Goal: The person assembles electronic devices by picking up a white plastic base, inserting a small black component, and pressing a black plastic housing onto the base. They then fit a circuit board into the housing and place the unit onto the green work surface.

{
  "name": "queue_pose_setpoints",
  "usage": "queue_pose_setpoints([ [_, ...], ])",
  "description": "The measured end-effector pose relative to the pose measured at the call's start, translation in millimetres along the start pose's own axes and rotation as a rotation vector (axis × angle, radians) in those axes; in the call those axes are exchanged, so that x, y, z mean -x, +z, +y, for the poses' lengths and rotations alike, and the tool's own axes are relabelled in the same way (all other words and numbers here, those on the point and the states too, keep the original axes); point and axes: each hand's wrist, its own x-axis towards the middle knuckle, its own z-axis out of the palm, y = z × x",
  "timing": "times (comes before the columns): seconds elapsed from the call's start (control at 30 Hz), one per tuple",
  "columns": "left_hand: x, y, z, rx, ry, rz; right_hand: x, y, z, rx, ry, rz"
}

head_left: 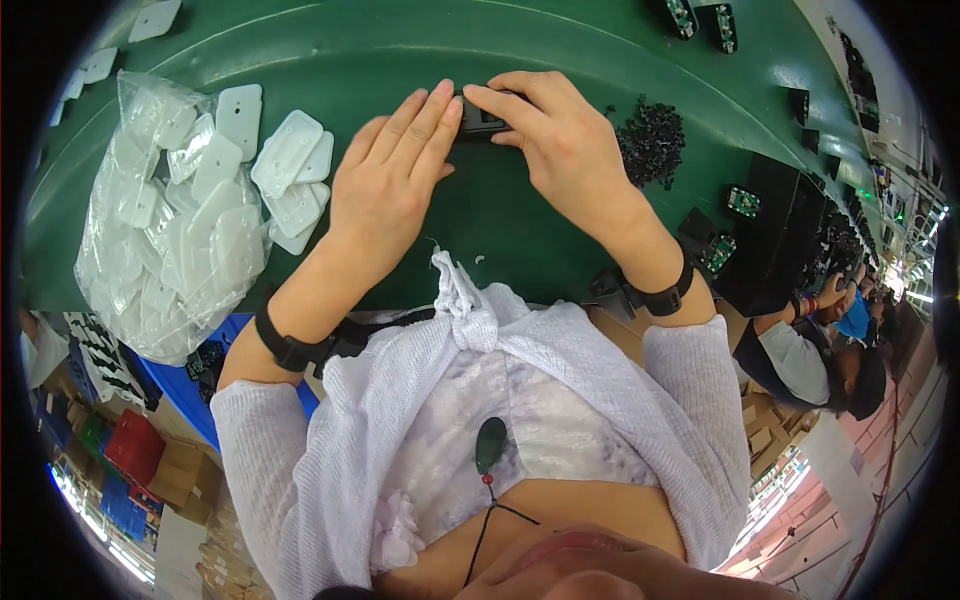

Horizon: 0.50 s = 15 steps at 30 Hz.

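A small black plastic housing [478,127] lies on the green worktable [420,262] between my hands, partly hidden by the fingers. My left hand [388,185] is stretched out, its fingers straight and side by side, with the fingertips against the housing's left end. From the right, my right hand [565,140] grips the housing between bent fingers and thumb. A pile of tiny black parts [650,142] sits just right of that hand. To the left of my left hand is a loose stack of white translucent plastic plates [292,170].
A clear bag [170,230] full of similar white plates fills the left side. At the right stand a black box [775,235] and black housings with green circuit boards [743,201]. More board units [724,28] lie far right. Another person [810,350] sits at the right.
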Motion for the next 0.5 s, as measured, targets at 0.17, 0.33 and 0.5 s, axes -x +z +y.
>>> queue_pose_setpoints([
  [0.17, -8, 12, 0, -0.064, -0.024, 0.121, -14, -12, 15, -0.326, 0.291, -0.131],
  [0.33, -13, -6, 7, 1.003, -0.620, -0.077, -1, -11, 7, -0.859, 0.358, -0.034],
  [0.5, -7, -3, 7, 1.557, -0.671, -0.108, 1, -9, -9, -1.005, 0.421, 0.016],
])
